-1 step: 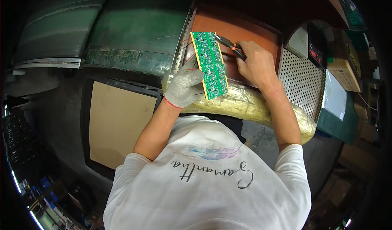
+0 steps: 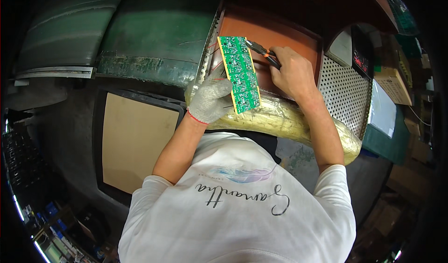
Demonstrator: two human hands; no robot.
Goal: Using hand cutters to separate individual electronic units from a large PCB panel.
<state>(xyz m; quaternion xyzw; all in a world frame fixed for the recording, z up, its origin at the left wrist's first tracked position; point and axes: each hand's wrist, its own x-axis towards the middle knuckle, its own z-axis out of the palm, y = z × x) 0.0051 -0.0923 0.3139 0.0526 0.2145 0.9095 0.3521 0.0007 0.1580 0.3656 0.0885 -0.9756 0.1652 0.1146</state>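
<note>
My left hand (image 2: 211, 101), in a grey knit glove with a red cuff edge, grips a green circuit board panel (image 2: 241, 78) by its left edge. The panel is long, carries many small components and has yellow edge strips. Its lower end is toward me, and the thumb lies over the left strip. In my bare right hand (image 2: 295, 72) is a pair of cutting pliers (image 2: 263, 53) with black and orange handles. Their metal jaws meet the panel's upper right corner; whether they close on anything is too small to tell. Thin red wires show beside the panel's left edge.
Behind the panel lies an orange-brown tray (image 2: 275, 29). Yellow padding in clear wrap (image 2: 280, 120) runs along the near edge. Perforated metal (image 2: 347, 78) and a cardboard box (image 2: 394, 85) are at right. At left are a green belt surface (image 2: 156, 32) and a black-framed tan panel (image 2: 140, 139).
</note>
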